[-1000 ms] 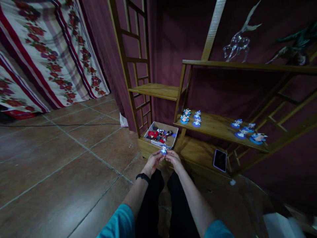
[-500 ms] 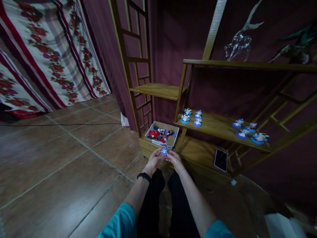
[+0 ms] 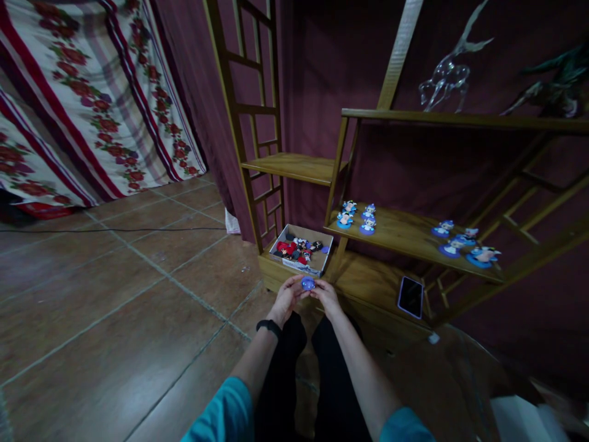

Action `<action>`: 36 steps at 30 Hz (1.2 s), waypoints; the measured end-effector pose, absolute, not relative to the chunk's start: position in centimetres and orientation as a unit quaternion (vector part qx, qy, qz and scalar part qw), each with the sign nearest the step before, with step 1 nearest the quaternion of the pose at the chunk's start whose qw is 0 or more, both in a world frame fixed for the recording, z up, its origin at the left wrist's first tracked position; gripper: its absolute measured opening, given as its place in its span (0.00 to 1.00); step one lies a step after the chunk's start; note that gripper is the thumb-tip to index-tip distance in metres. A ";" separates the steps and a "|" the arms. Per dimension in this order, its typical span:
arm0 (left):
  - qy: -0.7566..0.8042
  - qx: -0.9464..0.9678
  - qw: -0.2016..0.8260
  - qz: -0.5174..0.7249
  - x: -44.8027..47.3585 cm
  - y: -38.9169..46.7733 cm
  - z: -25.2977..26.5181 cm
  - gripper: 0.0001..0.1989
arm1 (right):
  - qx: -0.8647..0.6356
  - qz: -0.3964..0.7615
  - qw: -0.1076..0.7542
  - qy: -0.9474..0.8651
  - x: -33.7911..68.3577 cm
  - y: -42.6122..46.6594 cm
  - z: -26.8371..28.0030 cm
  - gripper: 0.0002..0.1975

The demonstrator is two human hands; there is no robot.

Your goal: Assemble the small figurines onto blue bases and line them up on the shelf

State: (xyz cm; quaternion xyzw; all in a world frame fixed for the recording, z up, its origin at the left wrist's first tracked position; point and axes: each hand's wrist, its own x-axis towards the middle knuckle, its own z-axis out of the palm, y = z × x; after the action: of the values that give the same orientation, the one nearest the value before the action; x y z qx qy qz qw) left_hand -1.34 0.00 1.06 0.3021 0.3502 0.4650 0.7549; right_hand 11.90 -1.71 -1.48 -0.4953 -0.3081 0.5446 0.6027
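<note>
A small purple figurine is held between my two hands, in front of the box. My left hand, below a black wristband, grips it from the left side. From the right, the fingers of my right hand close on it too. Just beyond my hands, a shallow cardboard box holds several red, black and white figurines and a purple piece. Several blue and purple figurines stand in two groups on the shelf, one group at the left and one at the right.
A phone lies on the lower shelf board. A clear glass deer and a dark statue stand on the top shelf. A lattice side panel rises behind the box. A cable crosses the tiled floor.
The purple figurine has turned in my fingers, so a different side shows. Both hands have shifted very slightly to the right. The shelf figurines and the box stay put.
</note>
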 end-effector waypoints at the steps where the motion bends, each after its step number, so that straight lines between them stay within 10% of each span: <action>1: 0.359 0.299 0.752 0.465 -1.3 0.0 1.0 0.17 | -0.496 0.543 0.603 -0.309 11.9 -1.8 -1.4 0.12; 36: 0.416 0.263 0.737 0.463 -1.1 0.3 1.0 0.07 | -0.528 0.536 0.536 -0.382 11.9 -1.9 -1.3 0.15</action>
State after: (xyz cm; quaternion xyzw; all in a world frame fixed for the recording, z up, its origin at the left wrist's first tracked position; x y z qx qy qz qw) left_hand -1.13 0.27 0.97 0.2633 0.4165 0.4630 0.7368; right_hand 11.95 -1.86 -1.29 -0.5284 -0.3816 0.5361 0.5364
